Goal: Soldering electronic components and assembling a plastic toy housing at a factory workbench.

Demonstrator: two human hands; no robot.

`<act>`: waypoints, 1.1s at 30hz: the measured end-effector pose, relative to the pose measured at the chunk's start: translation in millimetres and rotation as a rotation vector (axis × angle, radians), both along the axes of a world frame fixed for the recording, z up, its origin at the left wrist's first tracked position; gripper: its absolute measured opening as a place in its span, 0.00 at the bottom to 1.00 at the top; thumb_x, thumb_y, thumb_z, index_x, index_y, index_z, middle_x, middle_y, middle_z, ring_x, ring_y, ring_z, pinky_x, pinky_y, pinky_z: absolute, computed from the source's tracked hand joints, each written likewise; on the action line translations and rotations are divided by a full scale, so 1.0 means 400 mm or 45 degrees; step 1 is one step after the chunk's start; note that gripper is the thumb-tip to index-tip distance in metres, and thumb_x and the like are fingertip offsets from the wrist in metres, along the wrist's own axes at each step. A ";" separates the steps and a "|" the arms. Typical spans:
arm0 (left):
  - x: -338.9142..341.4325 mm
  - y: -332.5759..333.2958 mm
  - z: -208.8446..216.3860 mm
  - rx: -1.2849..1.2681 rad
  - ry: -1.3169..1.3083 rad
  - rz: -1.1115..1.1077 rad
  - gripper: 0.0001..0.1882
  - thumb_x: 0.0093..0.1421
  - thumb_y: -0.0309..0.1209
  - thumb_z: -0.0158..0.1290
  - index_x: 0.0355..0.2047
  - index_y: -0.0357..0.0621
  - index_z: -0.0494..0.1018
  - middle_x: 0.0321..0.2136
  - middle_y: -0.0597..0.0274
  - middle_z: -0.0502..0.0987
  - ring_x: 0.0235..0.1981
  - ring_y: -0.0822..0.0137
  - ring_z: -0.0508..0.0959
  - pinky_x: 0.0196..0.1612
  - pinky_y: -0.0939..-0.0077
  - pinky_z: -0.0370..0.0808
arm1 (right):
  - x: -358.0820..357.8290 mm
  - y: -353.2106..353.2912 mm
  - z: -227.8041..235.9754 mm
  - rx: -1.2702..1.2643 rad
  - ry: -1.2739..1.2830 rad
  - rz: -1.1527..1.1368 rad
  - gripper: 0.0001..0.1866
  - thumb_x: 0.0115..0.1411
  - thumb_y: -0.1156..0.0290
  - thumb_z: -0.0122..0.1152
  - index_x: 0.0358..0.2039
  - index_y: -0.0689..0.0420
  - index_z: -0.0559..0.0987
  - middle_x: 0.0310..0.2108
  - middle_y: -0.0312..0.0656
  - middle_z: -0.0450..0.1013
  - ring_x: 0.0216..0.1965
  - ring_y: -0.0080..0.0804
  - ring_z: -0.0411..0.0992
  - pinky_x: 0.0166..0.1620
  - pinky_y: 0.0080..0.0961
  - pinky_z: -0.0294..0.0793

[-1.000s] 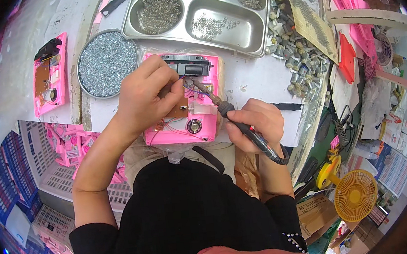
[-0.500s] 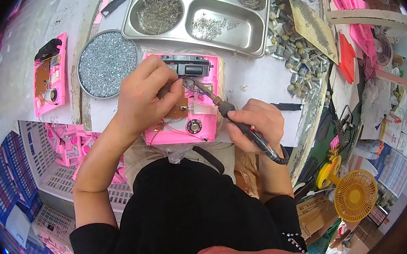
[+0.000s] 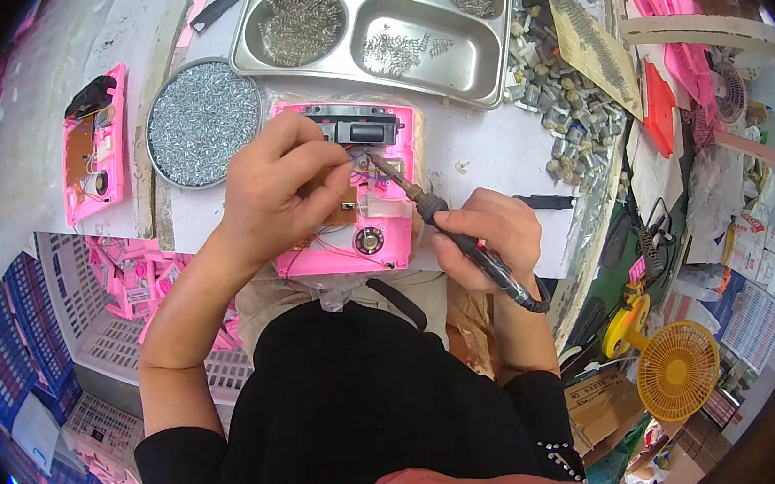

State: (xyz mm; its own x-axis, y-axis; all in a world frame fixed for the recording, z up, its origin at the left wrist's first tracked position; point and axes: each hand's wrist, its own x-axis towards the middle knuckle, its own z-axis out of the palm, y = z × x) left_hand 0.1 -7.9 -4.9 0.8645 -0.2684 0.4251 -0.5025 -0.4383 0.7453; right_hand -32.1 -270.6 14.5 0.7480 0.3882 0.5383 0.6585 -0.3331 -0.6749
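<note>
A soldering iron [image 3: 428,206] is gripped in my right hand [image 3: 500,233], its metal tip angled up and left onto the inside of a pink plastic housing [image 3: 392,229]. The tip meets the wiring just below a black rectangular part [image 3: 366,131]. My left hand [image 3: 282,185] is closed over the housing's left side, thumb and fingers bunched beside the tip. Whatever is pinched there is hidden by the fingers. Thin wires, a brown circuit board [image 3: 339,212] and a round speaker [image 3: 369,240] show inside the open housing.
A round dish of small screws [image 3: 205,119] stands to the left, near a second pink housing [image 3: 120,142]. Behind is a steel compartment tray [image 3: 358,73] of small springs. Small metal motors [image 3: 573,118] lie heaped at right. A basket [image 3: 93,315] of pink parts sits below the table.
My left fingers have shifted slightly and curled differently near the tip. My right hand and the soldering iron stay almost where they were.
</note>
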 end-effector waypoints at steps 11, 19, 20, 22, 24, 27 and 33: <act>0.010 -0.007 0.008 0.280 0.117 0.002 0.07 0.52 0.22 0.64 0.27 0.41 0.76 0.29 0.58 0.72 0.28 0.57 0.77 0.31 0.65 0.74 | 0.005 0.008 -0.005 -0.016 0.037 0.010 0.16 0.43 0.82 0.73 0.36 0.59 0.83 0.17 0.38 0.72 0.17 0.33 0.71 0.21 0.27 0.67; 0.008 -0.012 0.006 0.272 0.115 0.023 0.08 0.51 0.21 0.64 0.27 0.40 0.74 0.28 0.57 0.71 0.28 0.56 0.76 0.31 0.64 0.74 | 0.008 0.011 -0.016 -0.012 0.036 0.009 0.17 0.43 0.82 0.73 0.37 0.58 0.83 0.18 0.38 0.73 0.17 0.33 0.71 0.21 0.27 0.67; 0.008 -0.013 0.005 0.269 0.111 0.027 0.08 0.51 0.21 0.64 0.27 0.40 0.74 0.28 0.57 0.71 0.28 0.56 0.76 0.30 0.64 0.74 | 0.008 0.011 -0.017 -0.012 0.038 0.008 0.17 0.43 0.82 0.73 0.37 0.58 0.83 0.18 0.38 0.73 0.17 0.33 0.71 0.21 0.27 0.67; 0.008 -0.013 0.004 0.268 0.103 0.032 0.08 0.51 0.21 0.64 0.27 0.40 0.74 0.28 0.57 0.71 0.28 0.56 0.76 0.30 0.64 0.74 | 0.008 0.011 -0.019 -0.013 0.042 0.005 0.18 0.44 0.82 0.74 0.37 0.58 0.83 0.18 0.38 0.73 0.17 0.33 0.71 0.21 0.27 0.67; 0.009 -0.014 0.003 0.266 0.094 0.038 0.08 0.51 0.21 0.64 0.26 0.40 0.74 0.28 0.57 0.71 0.28 0.56 0.76 0.30 0.64 0.74 | 0.008 0.010 -0.022 -0.014 0.039 0.008 0.18 0.44 0.81 0.74 0.38 0.58 0.83 0.18 0.38 0.73 0.17 0.33 0.71 0.21 0.27 0.67; 0.009 -0.016 0.003 0.266 0.083 0.046 0.08 0.51 0.21 0.64 0.26 0.40 0.73 0.28 0.57 0.71 0.27 0.56 0.76 0.30 0.64 0.74 | 0.009 0.012 -0.019 -0.010 0.033 0.014 0.18 0.44 0.81 0.74 0.38 0.58 0.83 0.18 0.38 0.72 0.17 0.33 0.71 0.21 0.27 0.67; 0.008 -0.018 -0.003 0.289 0.070 0.063 0.09 0.51 0.21 0.64 0.26 0.41 0.73 0.28 0.57 0.71 0.27 0.55 0.76 0.29 0.64 0.74 | 0.010 0.014 -0.017 -0.019 0.023 0.008 0.18 0.44 0.81 0.74 0.38 0.58 0.83 0.17 0.37 0.71 0.17 0.33 0.71 0.21 0.26 0.67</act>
State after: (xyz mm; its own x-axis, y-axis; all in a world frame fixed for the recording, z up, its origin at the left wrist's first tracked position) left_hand 3.3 -15.3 -6.1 0.8989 -0.3086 0.3110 -0.4381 -0.6204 0.6505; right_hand -28.2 -264.9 7.6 0.7550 0.4005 0.5191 0.6485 -0.3391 -0.6816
